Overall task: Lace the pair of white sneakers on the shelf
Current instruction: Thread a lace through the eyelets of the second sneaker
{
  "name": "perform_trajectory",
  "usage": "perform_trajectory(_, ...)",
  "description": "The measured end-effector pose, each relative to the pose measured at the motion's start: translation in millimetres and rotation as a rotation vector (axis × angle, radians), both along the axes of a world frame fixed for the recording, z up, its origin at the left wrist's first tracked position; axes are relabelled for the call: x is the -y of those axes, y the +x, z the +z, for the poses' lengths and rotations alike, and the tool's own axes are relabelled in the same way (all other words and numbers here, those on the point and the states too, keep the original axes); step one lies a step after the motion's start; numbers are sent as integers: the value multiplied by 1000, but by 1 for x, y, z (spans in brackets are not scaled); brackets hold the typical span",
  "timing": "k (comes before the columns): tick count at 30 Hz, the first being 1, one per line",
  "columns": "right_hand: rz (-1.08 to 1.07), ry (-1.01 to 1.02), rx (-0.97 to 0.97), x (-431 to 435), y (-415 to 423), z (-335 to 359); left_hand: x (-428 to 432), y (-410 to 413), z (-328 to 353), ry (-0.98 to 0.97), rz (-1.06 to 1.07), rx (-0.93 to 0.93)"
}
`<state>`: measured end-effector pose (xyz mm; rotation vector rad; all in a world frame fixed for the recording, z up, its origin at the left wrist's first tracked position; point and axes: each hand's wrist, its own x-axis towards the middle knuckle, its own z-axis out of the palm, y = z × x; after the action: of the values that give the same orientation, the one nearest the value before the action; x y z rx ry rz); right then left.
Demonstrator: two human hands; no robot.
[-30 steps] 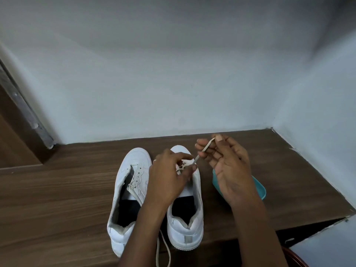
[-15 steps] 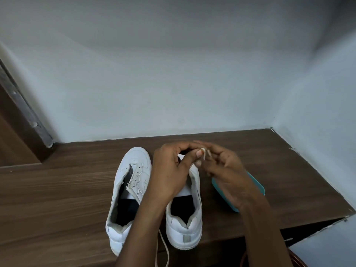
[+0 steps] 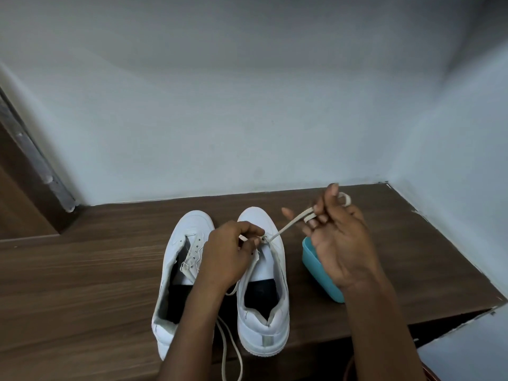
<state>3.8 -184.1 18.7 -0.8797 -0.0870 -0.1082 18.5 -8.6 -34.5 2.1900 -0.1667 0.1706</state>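
Hold limp, light lace (image 3: 291,223) near its tip in pinching right hand (image 3: 343,243), pinning sneaker (image 3: 261,218) eyelet edge with curled left hand (image 3: 228,257).

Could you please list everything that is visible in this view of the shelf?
shelf: 1, dark brown wood, fills the lower half of the view.
walls: 2, white, behind the shelf and to its right.
left sneaker: 1, white, unlaced, on the shelf, toe to the back wall.
right sneaker: 1, white, close beside the left sneaker.
shoelace: 1, off-white, stretched up and rightward from the right sneaker's front eyelets.
container: 1, teal, on the shelf just right of the right sneaker.
left hand: 1, pinches the shoelace at the eyelets.
right hand: 1, raised, holds the shoelace's far end.
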Motion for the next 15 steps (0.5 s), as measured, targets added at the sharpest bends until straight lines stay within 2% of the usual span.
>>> perform_trajectory(6,74,201,34,26,-2,6,-4,6,-7,93,88,64)
perform_trajectory(8,17,172,10,36,-2,5,-9,8,-9,150,112,45)
perform_trajectory(10,-126,-47,-58,41,-4,1,-12,7,-9,147,140,16)
perform_trajectory(12,-249,-483,-167,38,-2,-11,-13,6,-9,90,176,-1)
perform_trajectory(13,-264,-717,-205,34,0,-21,-13,6,-8,65,188,-13)
perform_trajectory(15,-198,-1048,-230,18,5,-40,-10,4,-8,30,191,-57)
